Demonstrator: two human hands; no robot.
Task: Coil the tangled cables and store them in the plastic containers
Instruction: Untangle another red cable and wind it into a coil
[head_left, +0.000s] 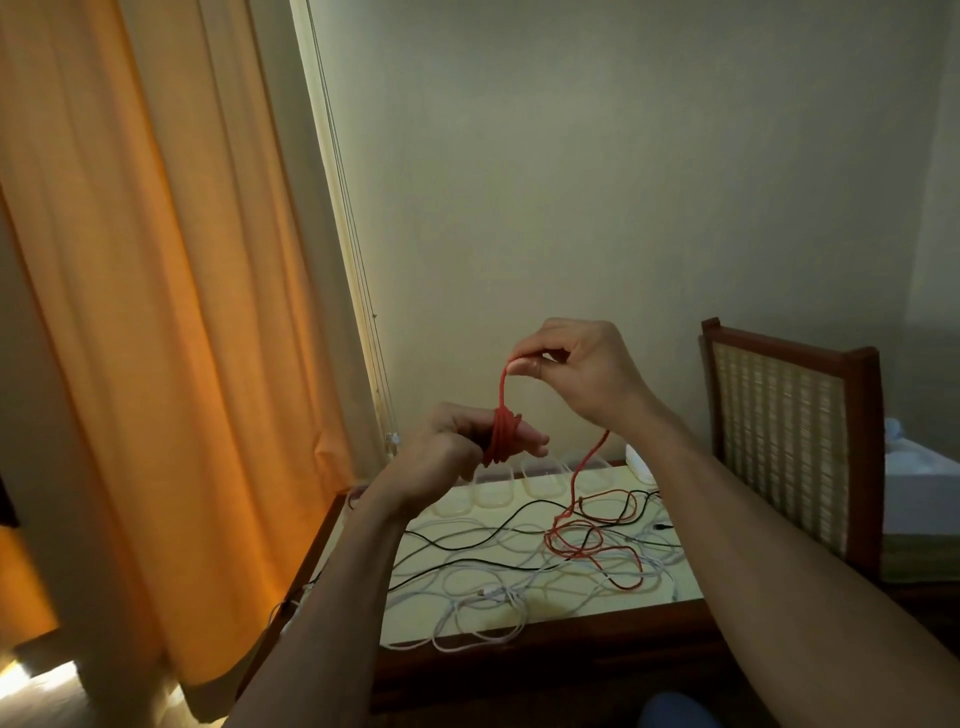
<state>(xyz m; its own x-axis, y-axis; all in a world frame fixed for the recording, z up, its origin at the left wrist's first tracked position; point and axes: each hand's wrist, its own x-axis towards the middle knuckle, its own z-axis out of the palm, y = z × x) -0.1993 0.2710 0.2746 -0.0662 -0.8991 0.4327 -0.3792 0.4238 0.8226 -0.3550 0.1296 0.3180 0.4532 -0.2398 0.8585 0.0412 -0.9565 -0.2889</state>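
A red cable is wound around the left hand's fingers. The right hand pinches its strand above. White cables and black cables sprawl across the desk, and what seem to be clear containers line its far edge.

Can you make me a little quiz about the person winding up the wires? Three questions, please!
1. Pick one: the red cable is wound around A) the left hand, B) the chair back, C) a container.
2. Fill in: the loose cables on the table are red, white and ____.
3. True or false: the whole red cable is lifted off the table.

Key: 1 A. 2 black. 3 false, since part of it lies on the table.
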